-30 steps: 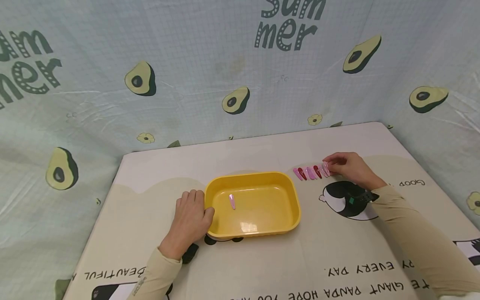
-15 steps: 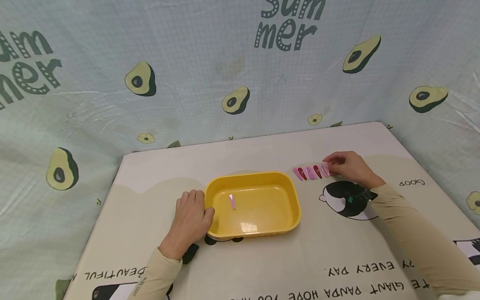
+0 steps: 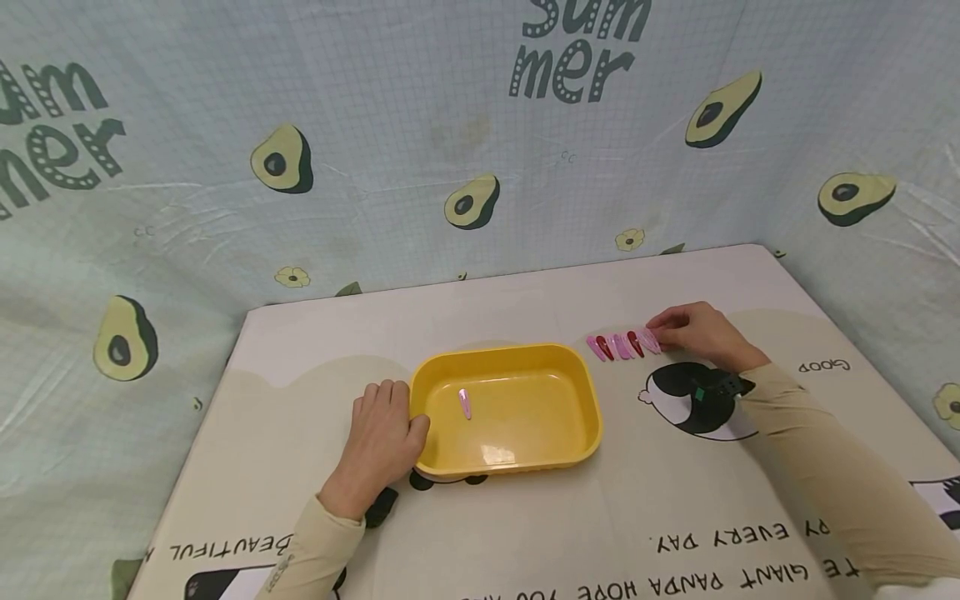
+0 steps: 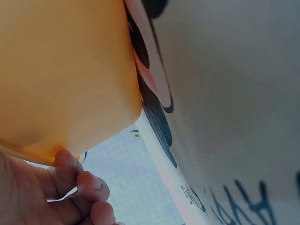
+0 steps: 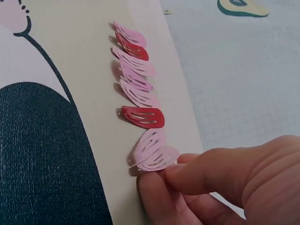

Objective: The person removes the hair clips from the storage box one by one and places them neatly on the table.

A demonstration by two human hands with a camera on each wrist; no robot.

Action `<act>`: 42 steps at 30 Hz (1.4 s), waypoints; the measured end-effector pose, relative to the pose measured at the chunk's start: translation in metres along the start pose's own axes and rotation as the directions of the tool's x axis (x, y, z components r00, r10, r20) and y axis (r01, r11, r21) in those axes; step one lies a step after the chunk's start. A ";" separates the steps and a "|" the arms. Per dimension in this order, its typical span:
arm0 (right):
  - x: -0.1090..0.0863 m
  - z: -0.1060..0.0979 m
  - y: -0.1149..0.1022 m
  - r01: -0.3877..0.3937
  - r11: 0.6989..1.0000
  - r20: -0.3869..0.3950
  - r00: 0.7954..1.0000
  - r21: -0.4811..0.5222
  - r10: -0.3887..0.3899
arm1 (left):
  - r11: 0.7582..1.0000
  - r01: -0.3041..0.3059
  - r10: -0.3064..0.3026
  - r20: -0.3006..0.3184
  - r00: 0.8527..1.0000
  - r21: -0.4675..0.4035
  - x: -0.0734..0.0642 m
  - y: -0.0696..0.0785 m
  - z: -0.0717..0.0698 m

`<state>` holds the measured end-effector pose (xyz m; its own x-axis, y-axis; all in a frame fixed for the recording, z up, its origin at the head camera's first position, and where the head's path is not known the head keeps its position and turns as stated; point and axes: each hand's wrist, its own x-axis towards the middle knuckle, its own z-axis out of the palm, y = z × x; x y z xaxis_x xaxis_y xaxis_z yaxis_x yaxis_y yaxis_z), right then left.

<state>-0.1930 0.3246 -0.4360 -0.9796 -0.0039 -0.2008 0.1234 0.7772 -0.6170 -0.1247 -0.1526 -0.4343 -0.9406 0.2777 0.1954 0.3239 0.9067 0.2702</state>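
Note:
My left hand (image 3: 382, 437) grips the left rim of a yellow plastic tray (image 3: 581, 400), thumb over the edge. In the left wrist view the fingers curl under the tray's rim (image 4: 28, 160). One pink snap hair clip (image 3: 465, 404) lies inside the tray. To the right of the tray, pink and red snap hair clips stand in a row on the table. At the row's right end my right hand (image 3: 701, 335) pinches a pink hair clip (image 5: 161, 158) between thumb and finger. That clip overlaps a neighbouring pink clip (image 5: 149, 140); beyond them is a red clip (image 5: 144, 117).
A printed cloth with panda drawings and lettering covers the table (image 3: 570, 525). Behind it and at both sides hangs a pale curtain (image 3: 390, 233) with avocado prints. The row of clips sits near the table's back edge.
The pinched pink clip at the row's right end has shifted slightly left, closer against its neighbour. The left hand, the tray and the clip in it stay in place.

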 end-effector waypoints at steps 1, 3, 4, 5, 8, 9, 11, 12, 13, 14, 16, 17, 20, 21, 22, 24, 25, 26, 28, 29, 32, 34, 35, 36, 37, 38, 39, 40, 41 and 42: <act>0.000 0.000 0.000 -0.005 1.000 0.006 1.000 0.008 0.005 | 1.000 0.000 0.000 0.000 1.000 -0.001 0.000 0.000 0.000; 0.001 -0.001 0.001 -0.010 1.000 0.011 1.000 0.024 0.010 | 1.000 0.000 0.000 -0.001 1.000 -0.002 0.000 0.000 0.000; 0.001 -0.001 0.001 -0.014 0.999 0.012 1.000 0.033 0.014 | 1.000 0.000 0.000 -0.002 1.000 -0.003 0.000 0.000 0.000; 0.002 -0.001 0.001 -0.021 0.999 0.013 1.000 0.039 0.020 | 1.000 0.000 0.000 -0.001 1.000 -0.003 0.000 0.000 0.000; 0.002 -0.002 0.001 -0.037 0.998 0.009 0.999 0.052 0.036 | 1.000 0.001 -0.001 0.000 1.000 -0.002 0.000 0.000 0.000; 0.002 -0.002 0.001 -0.042 0.998 0.008 0.999 0.053 0.042 | 1.000 0.001 -0.001 0.000 1.000 -0.002 0.000 0.000 0.000; 0.001 -0.003 0.000 -0.051 0.997 0.003 0.999 0.058 0.051 | 1.000 0.005 -0.005 0.005 1.000 0.000 0.000 0.000 0.000; 0.000 -0.003 0.000 -0.050 0.997 0.002 0.999 0.063 0.050 | 1.000 0.006 -0.006 0.008 1.000 0.001 0.000 0.000 0.000; 0.000 -0.004 -0.001 -0.047 0.997 0.001 0.999 0.068 0.047 | 1.000 0.008 -0.008 0.009 1.000 0.001 0.000 0.000 0.000; -0.001 -0.005 -0.002 -0.044 0.997 -0.002 0.999 0.071 0.044 | 1.000 0.010 -0.010 0.011 1.000 0.001 -0.001 0.001 0.000; -0.003 -0.007 -0.004 -0.034 0.996 -0.008 0.999 0.079 0.035 | 1.000 0.012 -0.012 0.012 1.000 0.001 -0.001 0.001 0.000; -0.003 -0.007 -0.005 -0.028 0.996 -0.011 1.000 0.081 0.029 | 1.000 0.011 -0.011 0.012 1.000 0.000 -0.001 0.001 -0.001; -0.005 -0.009 -0.007 -0.013 0.996 -0.019 1.000 0.086 0.015 | 1.000 0.011 -0.011 0.010 1.000 -0.004 -0.002 0.001 -0.001; -0.005 -0.009 -0.009 -0.010 0.996 -0.018 1.000 0.088 0.012 | 1.000 0.011 -0.011 0.010 1.000 -0.004 -0.002 0.001 -0.001; -0.006 -0.009 -0.010 -0.008 0.996 -0.019 1.000 0.088 0.009 | 1.000 0.010 -0.010 0.010 1.000 -0.005 -0.002 0.001 -0.001; -0.007 -0.009 -0.014 -0.002 0.996 -0.018 1.000 0.092 0.004 | 1.000 0.011 -0.011 0.012 1.000 -0.007 -0.002 0.001 -0.001; -0.008 -0.009 -0.016 0.002 0.995 -0.019 1.000 0.095 0.000 | 1.000 0.012 -0.012 0.013 1.000 -0.007 -0.002 0.001 -0.001; -0.008 -0.009 -0.019 0.005 0.995 -0.018 1.000 0.099 -0.003 | 1.000 0.012 -0.012 0.014 1.000 -0.006 -0.001 0.001 -0.001; -0.010 -0.009 -0.026 0.018 0.994 -0.021 1.000 0.109 -0.016 | 1.000 0.011 -0.011 0.013 1.000 -0.005 0.000 0.000 -0.001; -0.010 -0.009 -0.030 0.028 0.993 -0.021 0.999 0.119 -0.026 | 1.000 0.010 -0.010 0.011 1.000 -0.004 0.000 0.000 -0.001; -0.013 -0.008 -0.042 0.065 0.988 -0.023 0.998 0.139 -0.063 | 1.000 0.005 -0.005 0.007 1.000 -0.001 0.000 -0.002 -0.001; -0.014 -0.007 -0.050 0.086 0.986 -0.019 0.996 0.144 -0.084 | 1.000 0.002 -0.002 0.003 1.000 -0.004 0.000 -0.003 -0.001; -0.014 -0.007 -0.053 0.094 0.984 -0.018 0.996 0.149 -0.093 | 1.000 0.001 -0.001 0.004 1.000 -0.005 0.000 -0.003 -0.001; -0.015 -0.006 -0.057 0.101 0.983 -0.017 0.995 0.150 -0.100 | 1.000 0.000 0.000 0.004 1.000 -0.007 0.000 -0.003 -0.001; -0.015 -0.006 -0.060 0.106 0.983 -0.015 0.994 0.152 -0.105 | 1.000 -0.001 0.001 0.004 1.000 -0.009 0.000 -0.003 -0.001; -0.016 -0.005 -0.063 0.110 0.982 -0.014 0.994 0.153 -0.109 | 1.000 -0.002 0.002 0.004 1.000 -0.012 0.000 -0.003 -0.001; -0.016 -0.005 -0.067 0.115 0.981 -0.011 0.993 0.156 -0.114 | 1.000 -0.003 0.003 0.005 1.000 -0.013 0.000 -0.003 -0.001; -0.017 -0.004 -0.070 0.118 0.980 -0.008 0.993 0.163 -0.118 | 1.000 -0.004 0.004 0.005 1.000 -0.015 0.000 -0.003 -0.001; -0.017 -0.003 -0.074 0.122 0.977 -0.006 0.992 0.172 -0.123 | 1.000 -0.005 0.005 0.005 1.000 -0.016 0.000 -0.003 -0.001; -0.018 -0.002 -0.077 0.127 0.975 -0.002 0.992 0.182 -0.129 | 1.000 -0.005 0.005 0.004 1.000 -0.019 0.001 -0.003 -0.001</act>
<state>-0.1851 0.2659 -0.3837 -0.9877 -0.1025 -0.1182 0.0250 0.6426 -0.7658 -0.1263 -0.1557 -0.4340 -0.9392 0.2839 0.1930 0.3307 0.8991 0.2868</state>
